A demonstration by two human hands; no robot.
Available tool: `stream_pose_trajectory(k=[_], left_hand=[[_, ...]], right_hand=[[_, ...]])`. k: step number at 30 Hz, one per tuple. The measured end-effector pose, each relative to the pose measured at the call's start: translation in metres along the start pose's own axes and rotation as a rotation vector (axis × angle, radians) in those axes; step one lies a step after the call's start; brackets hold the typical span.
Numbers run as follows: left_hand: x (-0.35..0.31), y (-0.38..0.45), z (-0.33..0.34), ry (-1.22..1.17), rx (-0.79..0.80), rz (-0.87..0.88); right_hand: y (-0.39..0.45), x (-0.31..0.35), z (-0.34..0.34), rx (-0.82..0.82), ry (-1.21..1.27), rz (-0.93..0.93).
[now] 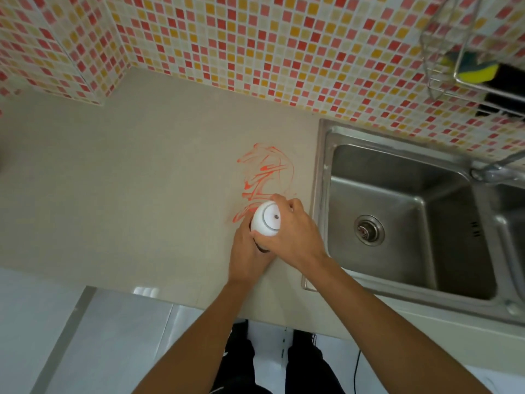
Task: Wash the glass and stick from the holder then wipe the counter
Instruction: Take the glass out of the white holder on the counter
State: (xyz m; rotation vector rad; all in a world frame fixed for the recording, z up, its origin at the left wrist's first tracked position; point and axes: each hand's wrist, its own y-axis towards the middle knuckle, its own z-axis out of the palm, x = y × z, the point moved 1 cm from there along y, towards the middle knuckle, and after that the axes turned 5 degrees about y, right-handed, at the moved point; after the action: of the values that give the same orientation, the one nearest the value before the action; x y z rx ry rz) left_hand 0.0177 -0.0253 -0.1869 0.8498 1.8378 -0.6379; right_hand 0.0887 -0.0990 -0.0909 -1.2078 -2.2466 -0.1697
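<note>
Gripping: both hands are wrapped round a white rounded container (266,221) standing on the tabletop (127,180), just left of the sink.
Container look: smooth white dome top, a circular groove ringing a flat cap, a small dark dot at its centre; the lower body is hidden under the fingers, so whether this is the holder itself is hard to say.
Left hand (250,251): fingers curled round the container's lower left side, grasping it from below the dome.
Right hand (292,231): clamped over the container's right side, thumb and fingers wrapped up near the cap.
Stain: an orange-red smear (267,174) scribbled across the beige tabletop, running from just behind the container away toward the wall; its near end reaches the container's base.
Sink (397,211): steel basin to the right, round drain (368,230) in its floor, tap (494,169) at the far right edge.
Rack: a wire rack (443,81) hangs on the mosaic tile wall (255,38) at top right, holding a yellow and dark sponge (480,71).
Writing: no readable brand or label on the container's top from this angle.
</note>
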Motion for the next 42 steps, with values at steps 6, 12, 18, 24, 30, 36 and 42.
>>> stream_pose_trajectory(k=[6, 12, 18, 24, 30, 36, 42], left_hand=[[0.017, -0.002, 0.002, 0.033, 0.024, -0.076], [0.015, -0.004, 0.000, 0.035, 0.045, -0.056], [0.009, -0.004, -0.002, 0.031, 0.028, -0.041], [0.009, -0.003, -0.001, -0.020, 0.031, -0.019], [-0.007, -0.004, -0.008, -0.081, 0.009, 0.036], [-0.006, -0.005, -0.008, 0.013, 0.006, 0.014], [-0.017, -0.008, -0.029, -0.020, -0.112, -0.029]], right_hand=[[0.004, 0.004, -0.016, 0.191, -0.178, -0.193], [0.005, 0.015, -0.042, 0.239, -0.246, -0.274], [-0.002, 0.017, -0.058, 0.198, -0.248, -0.295], [0.001, 0.010, -0.069, 0.135, -0.156, -0.280], [0.003, -0.011, -0.074, 0.106, -0.071, -0.179], [0.003, -0.048, -0.080, -0.029, 0.446, 0.106], [-0.007, -0.091, -0.065, 0.034, 1.131, 0.477]])
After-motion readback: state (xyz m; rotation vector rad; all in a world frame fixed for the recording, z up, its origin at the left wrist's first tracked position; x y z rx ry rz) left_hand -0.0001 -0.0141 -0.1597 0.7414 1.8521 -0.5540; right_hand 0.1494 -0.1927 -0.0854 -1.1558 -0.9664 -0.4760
